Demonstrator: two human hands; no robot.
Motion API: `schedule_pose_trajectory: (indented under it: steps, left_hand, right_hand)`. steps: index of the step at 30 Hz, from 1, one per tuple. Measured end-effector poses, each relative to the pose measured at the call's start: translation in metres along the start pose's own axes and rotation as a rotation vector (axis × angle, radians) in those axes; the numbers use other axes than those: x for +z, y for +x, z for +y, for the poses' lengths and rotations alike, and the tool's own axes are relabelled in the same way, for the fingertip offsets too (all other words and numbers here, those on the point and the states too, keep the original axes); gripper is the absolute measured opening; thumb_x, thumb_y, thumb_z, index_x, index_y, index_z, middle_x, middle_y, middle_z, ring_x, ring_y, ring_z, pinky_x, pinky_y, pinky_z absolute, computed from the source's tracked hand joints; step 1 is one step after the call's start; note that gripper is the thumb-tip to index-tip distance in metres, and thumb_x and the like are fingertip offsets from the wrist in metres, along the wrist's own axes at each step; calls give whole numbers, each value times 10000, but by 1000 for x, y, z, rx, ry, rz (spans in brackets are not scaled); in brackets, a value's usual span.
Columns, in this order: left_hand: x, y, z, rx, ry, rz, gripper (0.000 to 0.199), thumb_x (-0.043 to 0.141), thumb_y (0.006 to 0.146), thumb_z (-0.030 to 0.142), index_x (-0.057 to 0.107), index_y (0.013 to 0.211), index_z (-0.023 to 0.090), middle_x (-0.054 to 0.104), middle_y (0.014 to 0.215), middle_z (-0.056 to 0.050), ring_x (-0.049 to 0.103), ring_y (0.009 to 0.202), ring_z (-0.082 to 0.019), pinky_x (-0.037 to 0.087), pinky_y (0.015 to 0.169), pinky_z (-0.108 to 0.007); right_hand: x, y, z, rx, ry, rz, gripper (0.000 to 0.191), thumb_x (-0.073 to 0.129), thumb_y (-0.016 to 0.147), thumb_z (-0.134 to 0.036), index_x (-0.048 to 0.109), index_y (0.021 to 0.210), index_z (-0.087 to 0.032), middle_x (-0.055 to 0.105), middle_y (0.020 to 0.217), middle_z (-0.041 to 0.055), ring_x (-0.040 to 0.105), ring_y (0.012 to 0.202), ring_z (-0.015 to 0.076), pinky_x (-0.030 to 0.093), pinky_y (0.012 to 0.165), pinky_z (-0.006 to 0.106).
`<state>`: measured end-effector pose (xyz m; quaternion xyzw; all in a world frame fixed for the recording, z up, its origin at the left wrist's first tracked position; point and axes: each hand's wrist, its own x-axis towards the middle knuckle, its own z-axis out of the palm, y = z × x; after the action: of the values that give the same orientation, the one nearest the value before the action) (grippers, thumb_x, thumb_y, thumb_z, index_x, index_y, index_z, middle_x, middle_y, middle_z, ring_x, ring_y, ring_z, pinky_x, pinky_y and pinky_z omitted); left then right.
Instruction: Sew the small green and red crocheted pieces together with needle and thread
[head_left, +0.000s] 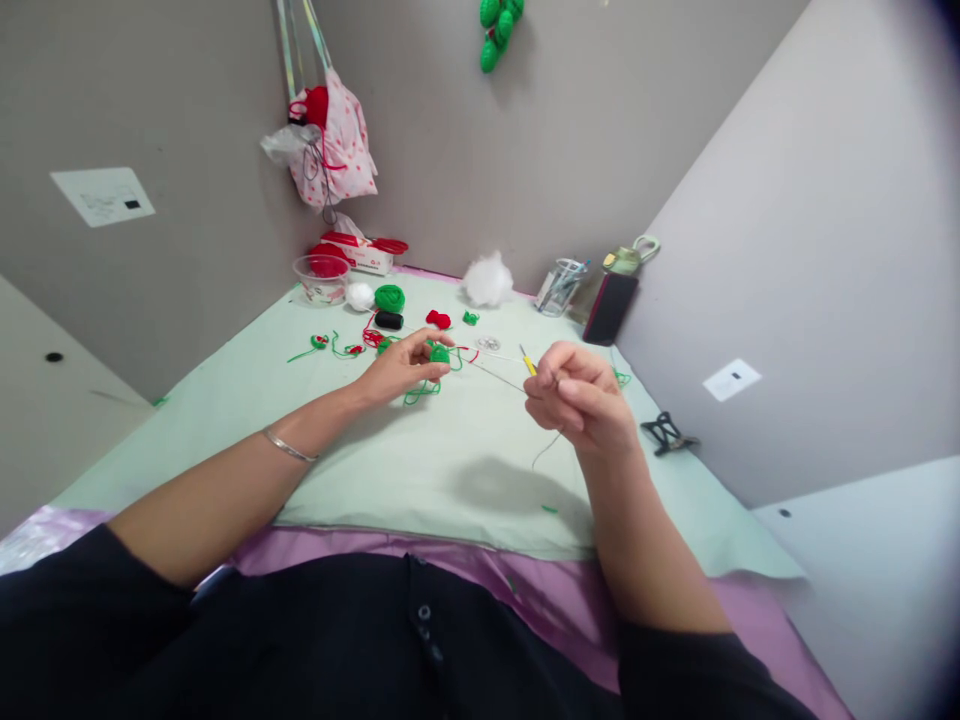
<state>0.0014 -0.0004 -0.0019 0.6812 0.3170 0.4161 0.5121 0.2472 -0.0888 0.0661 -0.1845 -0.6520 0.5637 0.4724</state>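
The left hand [409, 364] pinched a small green crocheted piece [440, 354] between thumb and fingers, left of the middle of the bench [450, 480]. To its right and raised nearer, the right hand [581, 395] was curled closed around a yellow-handled hook [529, 364], its tip pointing up and away. A dark thread [496, 375] ran almost straight between the hands. The step in hand looked like drawing thread taut from the piece; whether a needle sat in the right fingers could not be told. The next move seemed to call for a steady left pinch and an even, gentle pull, clear of the red bow-shaped piece [438, 319] and black spool [388, 320] on the far side.
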Motion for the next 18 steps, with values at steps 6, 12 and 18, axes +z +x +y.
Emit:
schedule_pose_trajectory:
  steps: [6, 12, 18]
  left_hand:
    - [1, -2, 10, -30, 55, 29, 427, 794, 751, 394, 685, 1123, 213, 618, 716, 25, 617, 618, -141, 496, 639, -286]
    - [2, -3, 12, -34, -2, -17, 347, 753, 810, 455, 722, 1050, 207, 621, 669, 17, 623, 642, -139, 496, 666, -280]
    - [1, -3, 10, -65, -25, -59, 475, 787, 775, 400, 718, 1209, 220, 671, 770, -6, 669, 740, -164, 530, 775, -325]
  right_hand:
    - [-2, -8, 5, 190, 14, -305, 217, 714, 904, -339, 634, 933, -139, 514, 532, -58, 384, 379, 44, 325, 413, 192]
    - [11, -4, -4, 337, -10, -438, 225, 695, 932, -323, 631, 969, -110, 537, 559, -44, 454, 447, 56, 348, 430, 182]
    - [12, -4, -1, 334, 1, -430, 218, 693, 937, -314, 637, 985, -110, 534, 574, -49, 459, 463, 54, 366, 448, 180]
